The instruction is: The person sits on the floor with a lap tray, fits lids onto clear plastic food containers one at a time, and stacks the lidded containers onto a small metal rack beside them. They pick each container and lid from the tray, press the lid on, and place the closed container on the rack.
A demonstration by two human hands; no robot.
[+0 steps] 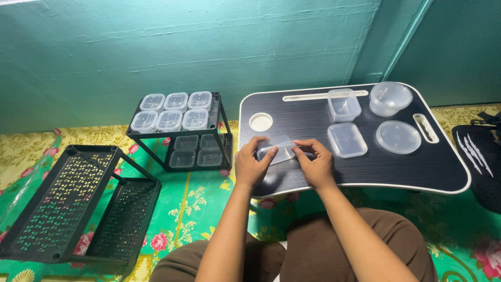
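Both my hands rest on a small clear rectangular plastic container (pixel 282 150) with its lid on, at the near left of the black lap table (pixel 396 172). My left hand (pixel 252 163) grips its left end, with the thumb on top. My right hand (pixel 314 163) holds its right end, fingers pressing along the lid's edge. Further right on the table lie a loose rectangular lid (pixel 347 139), an open rectangular container (pixel 344 105), a round clear bowl (pixel 390 98) and a round lid (pixel 398 137).
A black two-tier rack (pixel 222 122) at the left carries several lidded clear containers (pixel 171 110) on both shelves. A second black perforated rack (pixel 73 203) stands at the near left on the green flowered mat. A black bag (pixel 480 156) lies at the right edge.
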